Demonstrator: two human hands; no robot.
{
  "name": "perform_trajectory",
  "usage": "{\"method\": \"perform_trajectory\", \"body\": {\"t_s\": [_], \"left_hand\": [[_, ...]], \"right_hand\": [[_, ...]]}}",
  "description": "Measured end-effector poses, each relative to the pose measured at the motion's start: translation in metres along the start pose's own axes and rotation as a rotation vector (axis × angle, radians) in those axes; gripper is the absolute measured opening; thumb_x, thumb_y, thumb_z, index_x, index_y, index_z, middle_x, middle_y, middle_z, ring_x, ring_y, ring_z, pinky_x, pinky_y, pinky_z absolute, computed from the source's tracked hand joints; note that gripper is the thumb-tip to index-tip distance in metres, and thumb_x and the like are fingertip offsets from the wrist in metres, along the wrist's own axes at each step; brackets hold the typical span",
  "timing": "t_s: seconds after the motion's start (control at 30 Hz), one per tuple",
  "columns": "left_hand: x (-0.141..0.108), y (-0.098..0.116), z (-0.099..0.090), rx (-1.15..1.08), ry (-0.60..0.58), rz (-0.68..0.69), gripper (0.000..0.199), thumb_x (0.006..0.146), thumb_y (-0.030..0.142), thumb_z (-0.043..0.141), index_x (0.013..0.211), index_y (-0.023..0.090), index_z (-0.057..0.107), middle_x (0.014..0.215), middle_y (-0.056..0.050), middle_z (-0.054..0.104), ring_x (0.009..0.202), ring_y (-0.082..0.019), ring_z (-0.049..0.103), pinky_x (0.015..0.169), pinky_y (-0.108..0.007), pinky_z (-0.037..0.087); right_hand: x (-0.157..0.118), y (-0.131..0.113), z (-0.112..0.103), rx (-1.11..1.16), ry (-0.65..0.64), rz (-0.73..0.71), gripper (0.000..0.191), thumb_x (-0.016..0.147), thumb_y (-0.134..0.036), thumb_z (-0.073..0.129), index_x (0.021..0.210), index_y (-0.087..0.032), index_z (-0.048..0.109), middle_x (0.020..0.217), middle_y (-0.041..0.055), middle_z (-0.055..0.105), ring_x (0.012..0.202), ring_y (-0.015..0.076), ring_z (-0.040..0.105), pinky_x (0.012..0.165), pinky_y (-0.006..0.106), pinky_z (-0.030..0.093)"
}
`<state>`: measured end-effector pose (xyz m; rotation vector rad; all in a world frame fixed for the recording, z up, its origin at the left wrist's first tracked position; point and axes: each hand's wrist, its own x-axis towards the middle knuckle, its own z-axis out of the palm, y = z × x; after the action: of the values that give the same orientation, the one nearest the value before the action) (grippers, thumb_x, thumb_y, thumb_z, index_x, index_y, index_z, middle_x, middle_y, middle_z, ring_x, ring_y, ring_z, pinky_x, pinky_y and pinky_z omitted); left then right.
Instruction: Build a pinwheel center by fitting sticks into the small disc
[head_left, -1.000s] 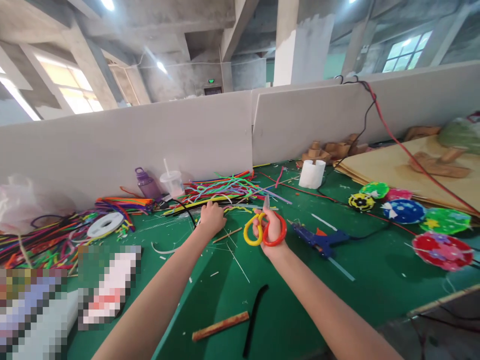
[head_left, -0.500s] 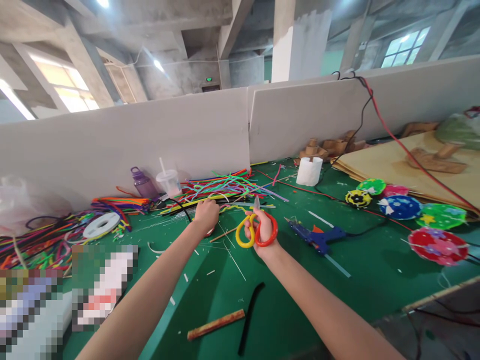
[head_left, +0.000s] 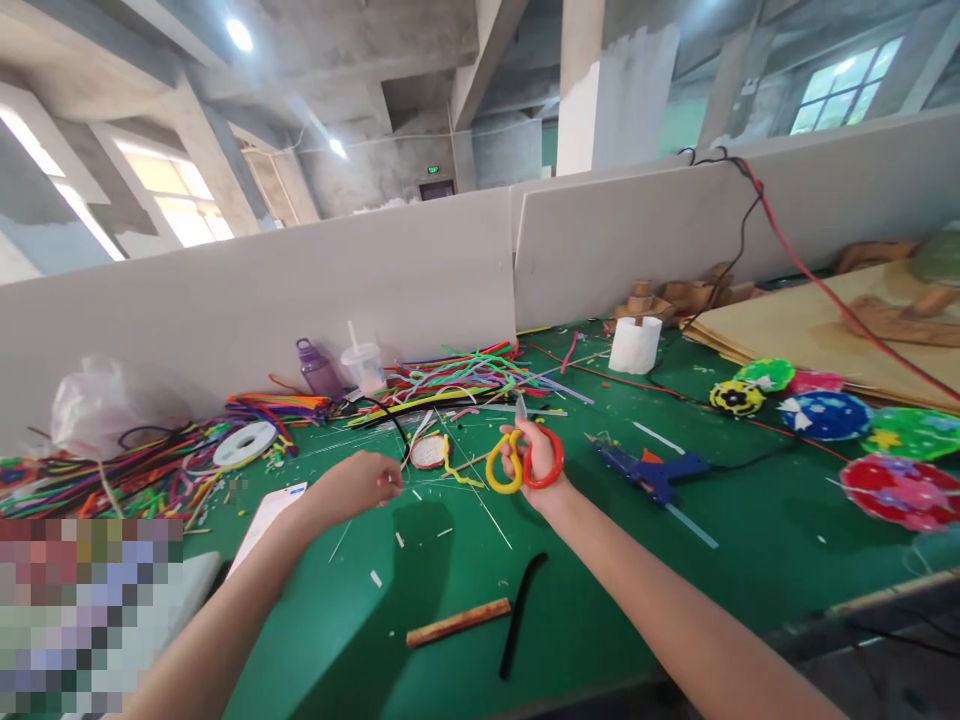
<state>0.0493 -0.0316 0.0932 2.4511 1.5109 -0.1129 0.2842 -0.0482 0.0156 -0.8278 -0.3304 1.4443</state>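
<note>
Scissors [head_left: 504, 470] with one yellow and one red loop handle are in my right hand [head_left: 534, 455]; their short blade tip points up and away past my fingers. My left hand [head_left: 356, 485] is above the green table, its fingers loosely curled and nothing visible in them. Just beyond its fingertips lies a small round white piece with a red rim [head_left: 429, 452]. A bent yellow pipe cleaner [head_left: 459, 472] lies between that piece and the scissors. Behind both hands is a heap of coloured pipe cleaners [head_left: 465, 375].
A blue glue gun [head_left: 652, 468] lies right of my right hand. Colourful round decorations [head_left: 900, 492] sit farther right. A white spool [head_left: 244, 444], a purple bottle [head_left: 321, 372] and a plastic cup [head_left: 364, 368] stand left. A brown stick [head_left: 459, 622] and black strip [head_left: 521, 615] lie in front.
My left hand has drawn back toward me and left, off the round red-rimmed piece, which now shows. My right hand keeps hold of the scissors. The view has shifted slightly left.
</note>
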Motion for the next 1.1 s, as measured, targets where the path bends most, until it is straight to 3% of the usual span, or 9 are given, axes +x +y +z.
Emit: {"method": "perform_trajectory", "body": {"t_s": [0.1,0.23,0.4,0.47,0.57,0.67,0.77,0.97,1.1], "left_hand": [[-0.012,-0.001,0.012,-0.204,-0.005,0.045,0.018,0.077,0.028,0.048,0.077,0.021,0.064,0.065,0.002,0.068,0.067,-0.016,0.062,0.061,-0.022,0.042],[-0.03,-0.011,0.031,-0.121,0.039,-0.055,0.017,0.074,0.022,0.05,0.073,0.02,0.066,0.069,-0.002,0.068,0.067,-0.019,0.062,0.059,-0.025,0.041],[-0.037,-0.014,0.042,-0.007,0.184,-0.021,0.02,0.083,0.027,0.049,0.08,0.021,0.068,0.088,-0.005,0.069,0.083,-0.022,0.063,0.073,-0.03,0.044],[-0.024,-0.005,0.04,0.096,0.326,0.029,0.022,0.087,0.028,0.047,0.086,0.02,0.068,0.093,-0.006,0.067,0.088,-0.022,0.062,0.079,-0.032,0.044],[0.013,0.013,0.036,0.23,0.441,0.26,0.027,0.09,0.02,0.041,0.092,0.019,0.067,0.098,-0.008,0.066,0.095,-0.02,0.06,0.083,-0.031,0.044],[0.055,0.027,0.035,0.414,0.377,0.524,0.025,0.085,0.008,0.046,0.096,0.019,0.066,0.101,-0.007,0.067,0.098,-0.019,0.059,0.084,-0.031,0.043],[0.085,0.033,0.039,0.617,0.334,0.667,0.018,0.081,0.006,0.051,0.08,0.016,0.066,0.084,-0.008,0.067,0.086,-0.02,0.06,0.075,-0.031,0.044],[0.105,0.037,0.044,0.759,0.335,0.901,0.024,0.084,0.007,0.05,0.068,0.016,0.064,0.068,-0.006,0.064,0.069,-0.018,0.056,0.065,-0.03,0.04],[0.104,0.035,0.019,0.747,0.413,0.907,0.025,0.089,0.013,0.044,0.076,0.016,0.064,0.077,-0.007,0.065,0.078,-0.019,0.057,0.068,-0.03,0.041]], "right_hand": [[-0.002,0.002,0.0,-0.048,-0.123,0.043,0.024,0.086,-0.036,0.049,0.084,-0.013,0.056,0.048,0.0001,0.054,0.038,0.0105,0.051,0.037,0.019,0.038],[-0.007,0.008,0.003,-0.168,-0.3,0.079,0.03,0.081,-0.043,0.058,0.092,-0.015,0.058,0.055,0.0009,0.058,0.054,0.0163,0.064,0.054,0.024,0.051],[-0.005,0.008,0.003,-0.174,-0.288,-0.012,0.037,0.077,-0.05,0.061,0.09,-0.016,0.058,0.054,-0.0014,0.056,0.048,0.0134,0.059,0.044,0.021,0.043],[-0.003,0.005,0.001,-0.138,-0.271,-0.061,0.039,0.075,-0.053,0.062,0.088,-0.016,0.057,0.052,-0.0024,0.054,0.044,0.0118,0.055,0.042,0.021,0.041],[0.0,0.002,-0.001,-0.105,-0.25,-0.134,0.041,0.073,-0.056,0.063,0.087,-0.017,0.057,0.051,-0.0033,0.053,0.043,0.0109,0.053,0.042,0.021,0.04],[0.001,0.001,-0.003,-0.091,-0.24,-0.146,0.042,0.072,-0.056,0.064,0.087,-0.017,0.057,0.05,-0.0035,0.053,0.042,0.0109,0.052,0.041,0.021,0.039],[0.002,0.002,-0.004,-0.069,-0.216,-0.113,0.041,0.072,-0.055,0.065,0.085,-0.017,0.056,0.05,-0.0032,0.053,0.042,0.0109,0.051,0.041,0.022,0.039],[0.006,0.003,-0.005,-0.047,-0.209,-0.078,0.039,0.072,-0.053,0.064,0.085,-0.017,0.056,0.05,-0.0027,0.053,0.043,0.0111,0.052,0.042,0.022,0.04],[0.005,0.003,-0.004,-0.081,-0.217,-0.092,0.039,0.072,-0.053,0.063,0.086,-0.017,0.057,0.051,-0.0023,0.054,0.043,0.0111,0.052,0.042,0.021,0.041]]}}
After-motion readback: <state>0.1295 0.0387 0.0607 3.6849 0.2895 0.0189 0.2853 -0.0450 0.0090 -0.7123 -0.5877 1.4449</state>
